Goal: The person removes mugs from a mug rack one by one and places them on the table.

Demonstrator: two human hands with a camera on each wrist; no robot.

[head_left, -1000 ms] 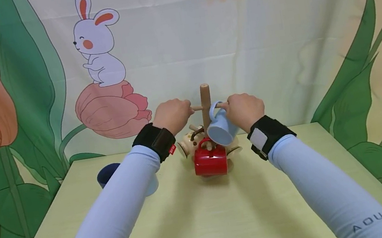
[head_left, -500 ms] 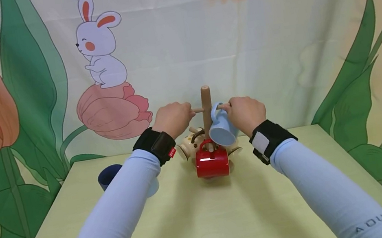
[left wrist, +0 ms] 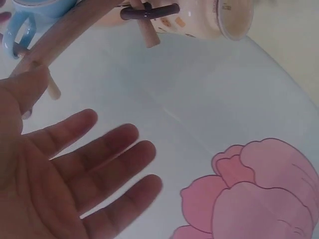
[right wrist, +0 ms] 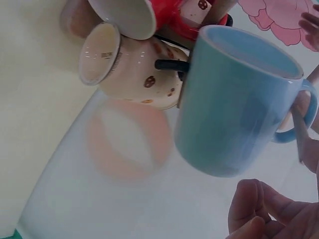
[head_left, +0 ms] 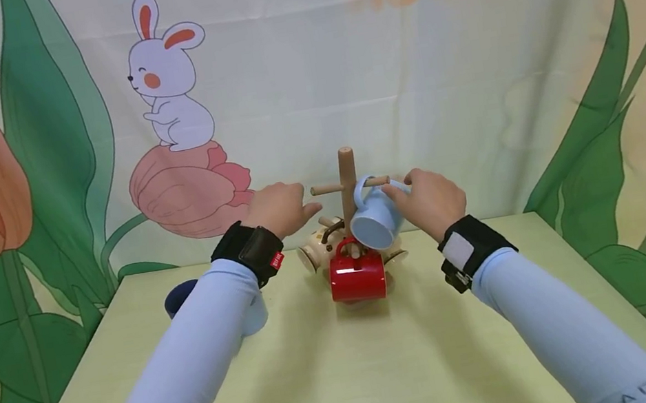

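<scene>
A wooden mug tree (head_left: 346,169) stands at the far middle of the table. From its upper right peg a light blue mug (head_left: 373,222) hangs by its handle, tilted. My left hand (head_left: 277,211) is beside the bare upper left peg (head_left: 324,189), fingers spread and holding nothing in the left wrist view. My right hand (head_left: 431,200) is just right of the light blue mug, near the peg's tip, with loosely bent fingers and nothing gripped. Lower on the tree hang a red mug (head_left: 358,280) and cream patterned mugs (right wrist: 144,74), partly hidden.
A navy mug (head_left: 177,297) and a pale blue item (head_left: 255,316) stand on the left of the table (head_left: 374,375), partly hidden by my left arm. Behind the table hangs a printed curtain (head_left: 292,80) with a rabbit and tulips.
Both hands have let go of the upper pegs. The left hand has drawn away leftward, the right hand rightward and slightly down. The light blue mug still hangs on its peg.
</scene>
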